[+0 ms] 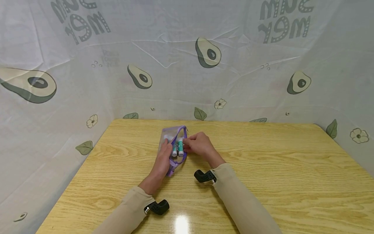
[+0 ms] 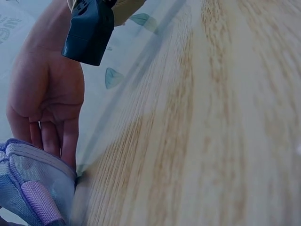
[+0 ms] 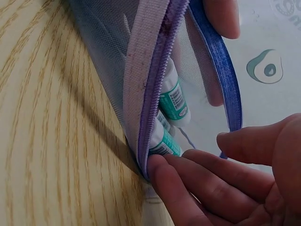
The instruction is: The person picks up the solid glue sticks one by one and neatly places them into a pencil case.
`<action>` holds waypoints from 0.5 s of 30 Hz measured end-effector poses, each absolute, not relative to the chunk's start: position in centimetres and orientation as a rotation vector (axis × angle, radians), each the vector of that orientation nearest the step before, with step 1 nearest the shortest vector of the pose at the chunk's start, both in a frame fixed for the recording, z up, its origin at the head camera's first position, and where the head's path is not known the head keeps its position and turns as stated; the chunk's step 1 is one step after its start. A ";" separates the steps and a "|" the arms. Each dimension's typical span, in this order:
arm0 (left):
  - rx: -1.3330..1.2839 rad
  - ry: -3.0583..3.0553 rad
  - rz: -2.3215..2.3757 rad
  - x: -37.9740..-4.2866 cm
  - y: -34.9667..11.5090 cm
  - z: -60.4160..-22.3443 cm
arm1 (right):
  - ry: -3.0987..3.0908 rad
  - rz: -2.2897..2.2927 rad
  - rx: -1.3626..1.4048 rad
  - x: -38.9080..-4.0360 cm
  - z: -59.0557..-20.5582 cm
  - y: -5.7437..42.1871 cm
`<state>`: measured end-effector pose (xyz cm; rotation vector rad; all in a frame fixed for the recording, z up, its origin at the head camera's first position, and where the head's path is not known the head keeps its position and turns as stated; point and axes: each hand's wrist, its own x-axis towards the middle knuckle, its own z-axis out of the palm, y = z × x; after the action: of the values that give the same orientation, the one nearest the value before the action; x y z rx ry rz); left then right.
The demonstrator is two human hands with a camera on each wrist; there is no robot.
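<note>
A see-through mesh pouch with purple trim lies on the table, its zipped mouth open toward the right. Inside it are glue sticks with white ends and green labels; in the right wrist view, two glue sticks show through the mouth. My left hand rests along the pouch's left side with fingers extended, the fingertips partly hidden by the pouch in the left wrist view. At the mouth, my right hand has its fingers by the lower rim and a glue stick's end, thumb apart from them.
The pouch is on a wood-grain table. Behind and beside the table hangs a pale cloth printed with avocados, leaves and flowers. Black wrist cameras stick out from both sleeves.
</note>
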<state>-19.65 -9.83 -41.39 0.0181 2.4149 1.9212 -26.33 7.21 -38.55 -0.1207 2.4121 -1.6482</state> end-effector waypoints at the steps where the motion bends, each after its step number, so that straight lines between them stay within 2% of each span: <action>1: 0.019 2.422 1.917 -19.6 -9.8 -41.4 | 2.410 -1.646 -0.124 -26.3 -38.6 7.2; 15: 0.104 2.425 1.907 -19.6 -9.8 -41.2 | 2.214 -1.805 -0.018 -26.7 -38.5 7.4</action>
<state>-19.65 -9.85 -41.22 0.1038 2.4254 1.9068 -26.71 7.37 -38.53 -0.0183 2.2141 -1.8045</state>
